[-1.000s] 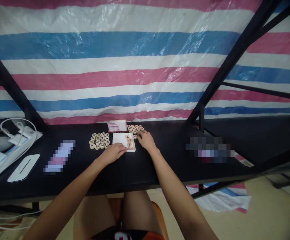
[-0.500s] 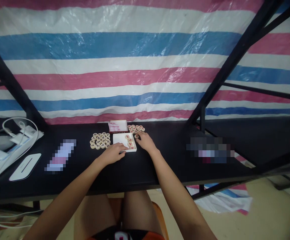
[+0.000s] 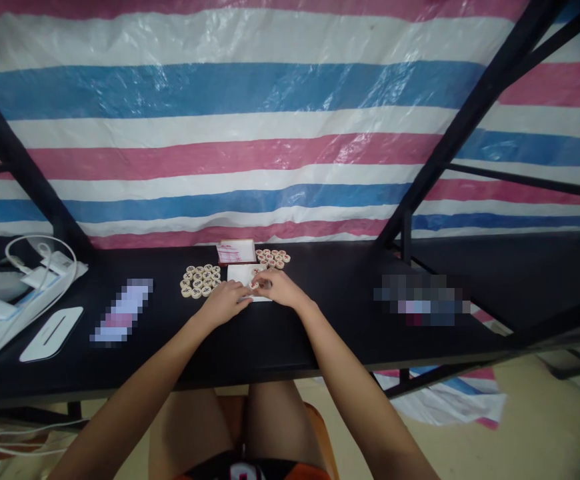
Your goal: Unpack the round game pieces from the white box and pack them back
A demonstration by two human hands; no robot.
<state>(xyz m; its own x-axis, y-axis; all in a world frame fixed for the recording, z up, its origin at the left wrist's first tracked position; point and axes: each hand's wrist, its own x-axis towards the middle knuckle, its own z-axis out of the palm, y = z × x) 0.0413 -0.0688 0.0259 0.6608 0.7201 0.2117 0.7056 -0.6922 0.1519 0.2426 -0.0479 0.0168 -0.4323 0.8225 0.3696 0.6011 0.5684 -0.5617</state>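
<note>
A shallow white box (image 3: 238,274) lies on the black table, with red-marked Chinese chess pieces (image 3: 256,272) in its right part, mostly covered by my hands. My left hand (image 3: 225,301) is closed on the box's near edge, thumb on the outside and fingers over the wall. Above the box, my right hand (image 3: 281,289) is bent down, its fingers pinched around a chess piece that they partly hide. Left of the box stands a block of black-marked chess pieces (image 3: 201,280). Behind the box to the right sits a group of red-marked chess pieces (image 3: 273,257).
An open box lid (image 3: 243,251) with pink-and-white paper lies behind the white box. A blurred-out flat item (image 3: 123,311) and a white device (image 3: 51,335) are on the left, beside a power strip with cables (image 3: 30,293). Another blurred item (image 3: 423,300) lies right.
My right hand has moved left from beside the box to over it, bringing a chess piece. My left hand has shifted slightly and remains at the box's near edge.
</note>
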